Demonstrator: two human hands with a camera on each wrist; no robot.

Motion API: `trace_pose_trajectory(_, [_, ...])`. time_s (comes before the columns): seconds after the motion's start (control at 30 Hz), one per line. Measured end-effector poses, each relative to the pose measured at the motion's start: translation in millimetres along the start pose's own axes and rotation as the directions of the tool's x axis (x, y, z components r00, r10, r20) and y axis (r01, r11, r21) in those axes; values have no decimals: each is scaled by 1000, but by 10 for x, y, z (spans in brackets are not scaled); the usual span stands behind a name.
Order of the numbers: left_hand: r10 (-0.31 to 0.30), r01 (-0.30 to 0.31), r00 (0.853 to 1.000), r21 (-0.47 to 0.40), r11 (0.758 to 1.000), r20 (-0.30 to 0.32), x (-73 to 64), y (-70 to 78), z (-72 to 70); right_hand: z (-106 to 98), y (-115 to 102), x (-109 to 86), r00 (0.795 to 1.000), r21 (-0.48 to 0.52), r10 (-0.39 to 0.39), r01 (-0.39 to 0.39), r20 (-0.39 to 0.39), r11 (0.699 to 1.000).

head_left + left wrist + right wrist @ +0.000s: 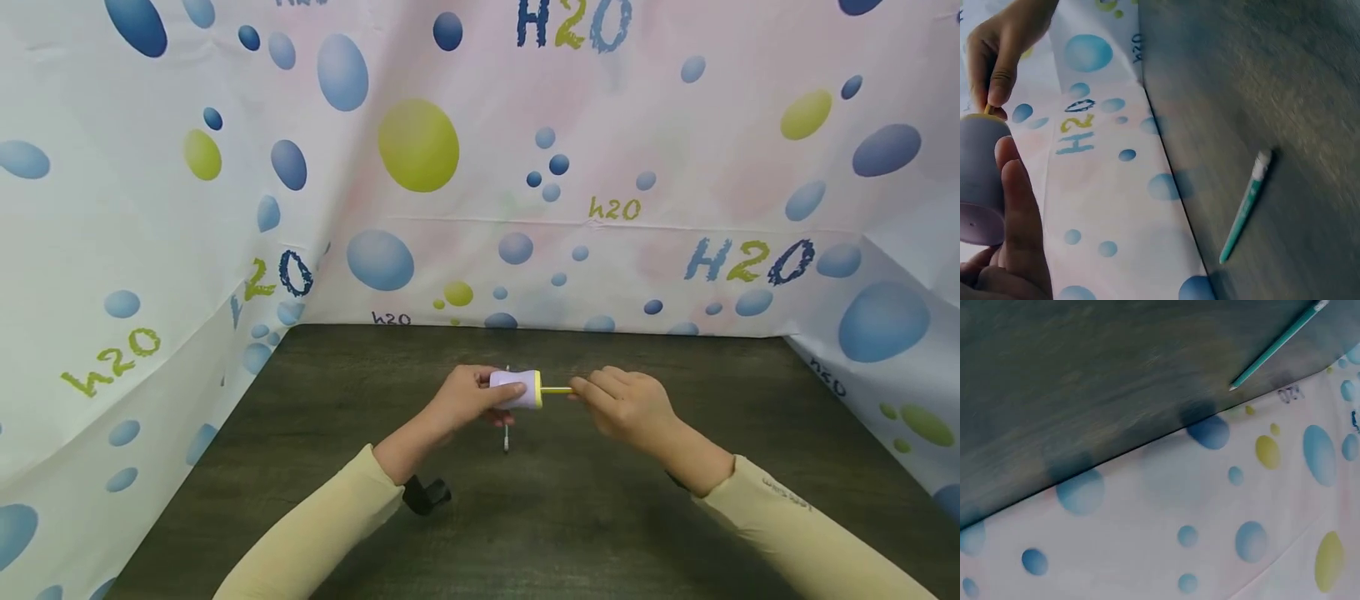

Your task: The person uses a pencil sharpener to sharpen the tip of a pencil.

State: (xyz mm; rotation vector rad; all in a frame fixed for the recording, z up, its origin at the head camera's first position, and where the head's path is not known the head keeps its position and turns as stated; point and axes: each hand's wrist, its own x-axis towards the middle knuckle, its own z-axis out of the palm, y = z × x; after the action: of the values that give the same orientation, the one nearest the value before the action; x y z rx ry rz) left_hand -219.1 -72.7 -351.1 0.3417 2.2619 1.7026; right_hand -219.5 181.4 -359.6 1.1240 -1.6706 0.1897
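My left hand [472, 396] grips a lavender, barrel-shaped pencil sharpener [516, 390] with a yellow rim, held sideways above the table. Into its yellow-rimmed end runs a thin yellow pencil [556, 390], whose other end my right hand [626, 404] pinches between thumb and fingers. The left wrist view shows the sharpener's flat round base [982, 224] and the right hand beyond it. Below the hands, a green pencil [1244, 209] with a white end lies on the table, partly hidden by the left hand in the head view. The right wrist view does not show the right hand.
The dark wooden table [360, 358] is bounded at the back and sides by a white sheet [480, 200] printed with blue and green dots and H2O lettering. A black strap-like piece [427, 496] sits at the left wrist.
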Motion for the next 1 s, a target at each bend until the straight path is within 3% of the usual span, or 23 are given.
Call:
trace_pose_trajectory(0.13, [79, -72, 996, 143, 987, -42, -3, 0, 0, -9, -56, 5, 989, 60, 124, -128, 76, 990])
trace_pose_trajectory(0.2, [168, -146, 984, 263, 954, -61, -9, -15, -2, -44, -78, 25, 950, 150, 232, -266, 208, 952])
trace_pose_trajectory(0.23, [215, -184, 974, 318, 930, -66, -16, -21, -5, -67, -81, 41, 910, 206, 287, -355, 299, 912])
trace_pose_trajectory(0.27, [272, -230, 960, 381, 895, -60, -23, -30, -10, -93, -82, 66, 847, 264, 336, -464, 413, 846])
trace_pose_trajectory(0.33, [379, -325, 925, 473, 819, -21, -38, -49, -25, -131, -60, 114, 680, 327, 377, -671, 629, 665])
trace_pose_trajectory(0.4, [450, -390, 893, 520, 760, 12, -51, -59, -38, -150, -29, 152, 517, 309, 369, -814, 773, 492])
trace_pose_trajectory(0.43, [472, -409, 882, 535, 740, 22, -55, -60, -44, -153, -16, 160, 458, 292, 357, -854, 814, 431])
trace_pose_trajectory(0.47, [477, -414, 878, 538, 734, 24, -53, -63, -48, -153, -9, 164, 423, 273, 351, -873, 835, 403])
trace_pose_trajectory(0.5, [470, -406, 883, 534, 742, 18, -49, -62, -49, -149, -8, 156, 426, 262, 354, -866, 833, 425])
trace_pose_trajectory(0.53, [441, -378, 897, 513, 771, -2, -42, -59, -49, -143, -17, 145, 457, 252, 368, -838, 810, 484])
trace_pose_trajectory(0.57, [400, -339, 916, 481, 808, -27, -30, -59, -49, -137, -30, 126, 505, 234, 387, -792, 772, 565])
trace_pose_trajectory(0.63, [287, -249, 956, 359, 899, -57, -4, -52, -49, -117, -64, 80, 636, 179, 412, -657, 652, 732])
trace_pose_trajectory(0.7, [174, -156, 982, 214, 964, -69, 19, -44, -54, -78, -86, 32, 789, 97, 380, -479, 482, 873])
trace_pose_trajectory(0.73, [120, -110, 990, 139, 984, -69, 27, -38, -62, -55, -88, 11, 858, 63, 333, -386, 390, 921])
trace_pose_trajectory(0.77, [81, -77, 995, 77, 994, -59, 31, -33, -70, -30, -85, -5, 910, 36, 278, -303, 308, 952])
trace_pose_trajectory(0.8, [52, -51, 998, 29, 998, -43, 27, -24, -78, -4, -79, -15, 949, 16, 217, -227, 230, 974])
trace_pose_trajectory(0.87, [28, -29, 1000, -6, 1000, -14, 15, -13, -94, 39, -59, -18, 991, -34, 101, -98, 91, 995])
trace_pose_trajectory(0.93, [20, -20, 1000, -10, 1000, 11, -6, 1, -97, 63, -43, -7, 1000, -78, 22, -22, 2, 997])
trace_pose_trajectory(1.0, [33, -33, 999, 16, 999, 21, -27, 14, -85, 62, -37, 13, 999, -90, 6, -8, -32, 996])
